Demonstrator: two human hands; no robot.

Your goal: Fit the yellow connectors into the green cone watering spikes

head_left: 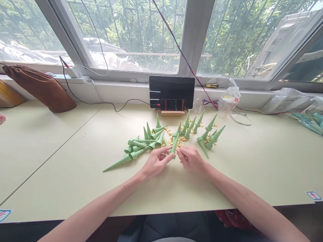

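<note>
My left hand is closed with thumb and fingers around a green plastic watering spike, its pointed end tilted up and away from me. Beside the spike's lower end, my right hand pinches with thumb and forefinger; whatever sits between those fingertips is too small to make out. Small yellow valve pieces lie scattered just behind both hands, partly hidden by them. To the left is a loose pile of green spikes, most lying on their sides. Several spikes with yellow pieces attached are grouped at the right.
A phone leans against a black tablet at the back of the pale table. A black cable runs left from the phone. A brown bag stands far left; plastic bags sit along the sill at right.
</note>
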